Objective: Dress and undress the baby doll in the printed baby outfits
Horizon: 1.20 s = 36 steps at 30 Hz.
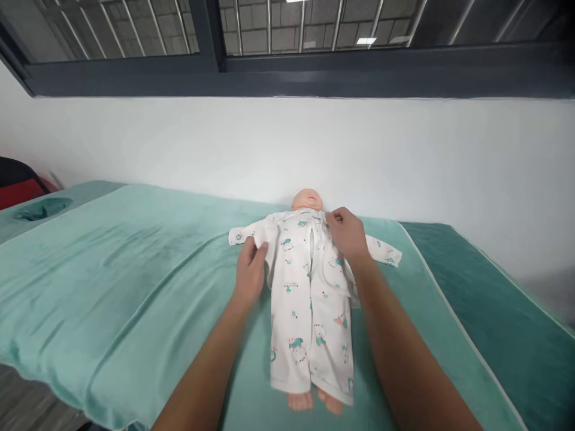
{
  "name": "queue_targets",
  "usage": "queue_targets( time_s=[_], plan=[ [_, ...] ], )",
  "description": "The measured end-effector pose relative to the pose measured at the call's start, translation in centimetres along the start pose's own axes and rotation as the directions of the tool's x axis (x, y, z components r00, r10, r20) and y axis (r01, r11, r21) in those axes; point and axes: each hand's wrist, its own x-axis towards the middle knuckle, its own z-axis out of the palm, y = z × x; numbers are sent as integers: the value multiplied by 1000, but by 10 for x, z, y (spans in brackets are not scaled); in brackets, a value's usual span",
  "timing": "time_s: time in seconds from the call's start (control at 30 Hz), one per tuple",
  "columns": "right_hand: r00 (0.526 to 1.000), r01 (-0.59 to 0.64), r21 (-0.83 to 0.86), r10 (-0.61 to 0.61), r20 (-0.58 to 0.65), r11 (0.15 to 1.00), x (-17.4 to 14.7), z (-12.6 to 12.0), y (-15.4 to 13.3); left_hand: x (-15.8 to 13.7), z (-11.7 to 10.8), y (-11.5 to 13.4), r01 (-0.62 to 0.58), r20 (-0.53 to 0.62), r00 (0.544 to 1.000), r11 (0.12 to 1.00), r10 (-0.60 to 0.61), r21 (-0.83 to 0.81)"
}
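A baby doll (308, 199) lies on its back, its head toward the wall and its bare feet (300, 401) toward me. It wears white baby clothes (294, 299) printed with small teal and pink figures, with the sleeves spread out to both sides and a gap down the front of the top. My left hand (252, 269) is closed at the edge of the top, below the left sleeve, thumb and fingers pinching the cloth. At the upper right of the chest, my right hand (348, 233) pinches the top near the shoulder; its fingertips are partly hidden.
The doll rests on a bed with a mint-green cover (135, 269). A darker green strip (485, 281) lies to the right. Behind stand a white wall (202, 143) and a dark window frame (314, 78). A red and black object (20, 185) is at far left, near a hole (42, 208) in the bed.
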Motion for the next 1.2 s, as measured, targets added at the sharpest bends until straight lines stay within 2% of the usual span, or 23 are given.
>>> queue_targets(
  time_s=[0.03, 0.07, 0.1, 0.17, 0.2, 0.23, 0.27, 0.3, 0.43, 0.5, 0.6, 0.7, 0.8, 0.9, 1.07, 1.2],
  plan=[
    [1000, -6, -26, 5, -6, 1000, 0, 5, 1, -1, 4, 11, -48, 61, 997, 999, 46, 21],
    [1000, -15, -33, 15, -2, 999, -1, 9, 3, -4, 8, 20, -135, 179, 976, 990, 125, 43],
    [1000, -25, -23, 25, 6, 999, -2, 12, 5, -7, 12, 28, -251, 311, 924, 966, 221, 60],
    [999, -49, 30, 48, 15, 998, -4, 14, 10, -14, 16, 37, -455, 501, 783, 889, 369, 55],
    [998, -62, 60, 61, 14, 996, -4, 15, 12, -17, 17, 39, -511, 547, 731, 859, 408, 42],
    [997, -77, 88, 76, 16, 993, -4, 15, 13, -19, 16, 39, -530, 563, 708, 848, 426, 25],
    [996, -92, 114, 91, 18, 989, -3, 15, 13, -19, 15, 39, -514, 553, 717, 858, 425, 7],
    [994, -108, 136, 106, 23, 985, -3, 15, 13, -18, 14, 37, -472, 522, 750, 882, 406, -8],
    [992, -127, 191, 119, 52, 973, 0, 16, 14, 10, 17, 32, -233, 270, 936, 972, 226, -4],
    [993, -107, 217, 94, 68, 970, 2, 15, 16, 35, 28, 32, -141, 186, 974, 989, 131, 38],
    [994, -78, 245, 57, 93, 966, 4, 14, 20, 76, 52, 34, -29, 191, 982, 996, 12, 89],
    [990, -90, 252, 59, 126, 964, 7, 13, 20, 107, 75, 39, -22, 306, 952, 986, -30, 165],
    [986, -109, 255, 72, 150, 961, 9, 12, 18, 123, 89, 42, -48, 393, 918, 964, -61, 262],
    [982, -119, 270, 73, 173, 955, 10, 12, 17, 129, 95, 38, -47, 396, 915, 958, -72, 283],
    [987, -109, 284, 71, 141, 953, 9, 14, 17, 127, 97, 26, 40, 365, 930, 999, -48, 30],
    [996, -17, 307, -9, 84, 952, 16, 17, 16, 123, 99, 19, 164, 387, 920, 959, -64, -229]
  ],
)
